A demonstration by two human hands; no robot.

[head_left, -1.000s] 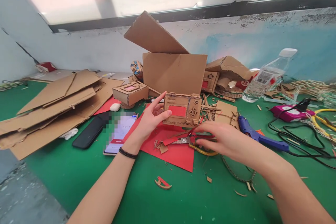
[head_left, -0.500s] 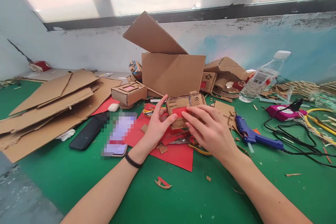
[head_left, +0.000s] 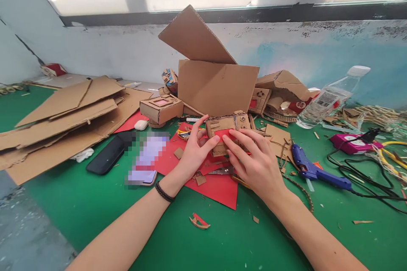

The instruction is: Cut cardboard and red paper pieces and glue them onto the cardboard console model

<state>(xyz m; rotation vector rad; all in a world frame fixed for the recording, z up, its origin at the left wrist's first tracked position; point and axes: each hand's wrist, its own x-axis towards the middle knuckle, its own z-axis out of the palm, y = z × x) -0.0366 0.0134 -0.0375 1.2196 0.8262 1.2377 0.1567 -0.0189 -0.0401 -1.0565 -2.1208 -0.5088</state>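
A small cardboard box (head_left: 222,150) with raised cardboard trim is held tilted up over the red sheet, between my two hands. Around its left side curls my left hand (head_left: 194,150), the thumb on the front face and the index finger raised along the edge. A piece of red paper (head_left: 227,133) lies against the front of the box. My right hand (head_left: 259,159) presses fingertips onto this paper; the other fingers bend beside the box. Below, partly covered, are a red paper sheet (head_left: 222,192) and scissors (head_left: 221,171) with a yellow handle.
Stacked cardboard (head_left: 63,114) and two phones (head_left: 106,156) lie left. Behind stand a large cardboard box (head_left: 216,87) and a smaller box (head_left: 162,110). On the right are a blue glue gun (head_left: 313,169), a tilted water bottle (head_left: 330,97), a magenta power strip (head_left: 352,143) and cables.
The view has shifted slightly, so the scene sits a little further right. Both hands stay on the box, with the right fingertips slightly moved on the red paper.
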